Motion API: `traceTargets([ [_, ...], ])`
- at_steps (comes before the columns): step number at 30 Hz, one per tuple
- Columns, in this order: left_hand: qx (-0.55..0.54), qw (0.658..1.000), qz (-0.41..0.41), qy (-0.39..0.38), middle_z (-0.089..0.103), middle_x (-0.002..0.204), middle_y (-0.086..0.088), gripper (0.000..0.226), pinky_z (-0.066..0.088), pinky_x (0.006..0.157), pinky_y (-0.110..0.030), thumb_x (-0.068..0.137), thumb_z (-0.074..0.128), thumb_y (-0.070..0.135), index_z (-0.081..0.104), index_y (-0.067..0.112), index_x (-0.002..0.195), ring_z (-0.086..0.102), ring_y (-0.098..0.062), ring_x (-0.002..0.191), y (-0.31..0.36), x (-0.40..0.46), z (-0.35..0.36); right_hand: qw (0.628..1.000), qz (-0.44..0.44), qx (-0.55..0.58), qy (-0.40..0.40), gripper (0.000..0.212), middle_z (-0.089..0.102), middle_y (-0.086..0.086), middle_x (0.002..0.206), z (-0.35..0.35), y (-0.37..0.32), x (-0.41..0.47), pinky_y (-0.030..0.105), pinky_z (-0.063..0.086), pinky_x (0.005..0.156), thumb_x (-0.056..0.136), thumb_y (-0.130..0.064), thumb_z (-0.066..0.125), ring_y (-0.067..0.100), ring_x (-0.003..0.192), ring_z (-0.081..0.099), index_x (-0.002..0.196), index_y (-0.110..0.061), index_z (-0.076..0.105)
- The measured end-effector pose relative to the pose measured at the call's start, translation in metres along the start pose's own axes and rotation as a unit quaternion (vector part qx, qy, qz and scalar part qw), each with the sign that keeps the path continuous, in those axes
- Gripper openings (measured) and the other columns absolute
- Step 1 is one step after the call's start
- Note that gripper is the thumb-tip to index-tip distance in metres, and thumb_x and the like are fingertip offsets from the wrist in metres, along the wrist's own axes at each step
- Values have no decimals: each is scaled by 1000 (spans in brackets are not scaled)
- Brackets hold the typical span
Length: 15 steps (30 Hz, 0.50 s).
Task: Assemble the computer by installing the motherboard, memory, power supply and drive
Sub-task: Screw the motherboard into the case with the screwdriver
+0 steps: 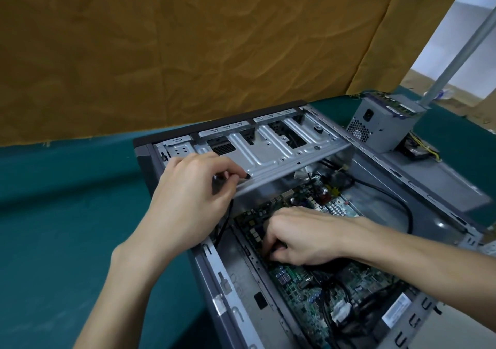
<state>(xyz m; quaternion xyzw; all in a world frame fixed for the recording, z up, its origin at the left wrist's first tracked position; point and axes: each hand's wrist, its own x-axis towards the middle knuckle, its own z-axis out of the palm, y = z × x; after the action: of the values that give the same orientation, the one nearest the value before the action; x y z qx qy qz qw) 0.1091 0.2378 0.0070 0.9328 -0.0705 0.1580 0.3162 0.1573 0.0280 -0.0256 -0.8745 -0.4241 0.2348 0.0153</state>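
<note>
The computer case (pixel 402 177) lies on its side on a green table (pixel 67 214), with the open side facing up; inside it, on the bottom, the green motherboard (pixel 300 284) already sits in place, and black cables (pixel 397 201) curve over it near the far wall; the left hand (pixel 193 198) is at the front corner of the case, beside the metal drive cage (pixel 268 147), and its thumb and first finger pinch a thin black cable (pixel 228 214) whose small dark tip sticks out toward the cage, while the rest of this cable hangs down into the case; the other fingers are curled in; the right hand (pixel 303 236) reaches in from the right and rests low on the motherboard, the fingers bent downward and pressing on something dark at the board's left edge; I cannot tell exactly what it holds, because the fingers hide it; the power supply (pixel 383 126) is not in the case, it stands on the table behind the far corner of the case, with coloured wires coming out at its right side; a brown cloth (pixel 188 40) hangs behind the table, and a grey metal pole (pixel 461 40) rises at the right
</note>
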Motion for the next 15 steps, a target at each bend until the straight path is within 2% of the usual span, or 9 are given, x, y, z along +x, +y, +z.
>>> traceTargets([
  [6, 4, 1000, -2, 3, 66, 93, 20, 17, 46, 91, -41, 97, 58, 31, 74, 37, 99, 60, -8, 93, -1, -1, 1, 1000, -2, -23, -5, 25, 74, 2, 100, 0, 0, 1, 37, 56, 86, 90, -25, 62, 26, 97, 67, 110, -22, 76],
  [15, -1, 1000, -3, 4, 67, 92, 20, 17, 46, 91, -41, 97, 58, 31, 74, 38, 98, 60, -8, 93, -1, 0, 1, 1000, -23, -11, 7, 23, 71, -1, 104, 5, 7, 0, 38, 51, 97, 96, -34, 65, 21, 108, 61, 115, -25, 75],
])
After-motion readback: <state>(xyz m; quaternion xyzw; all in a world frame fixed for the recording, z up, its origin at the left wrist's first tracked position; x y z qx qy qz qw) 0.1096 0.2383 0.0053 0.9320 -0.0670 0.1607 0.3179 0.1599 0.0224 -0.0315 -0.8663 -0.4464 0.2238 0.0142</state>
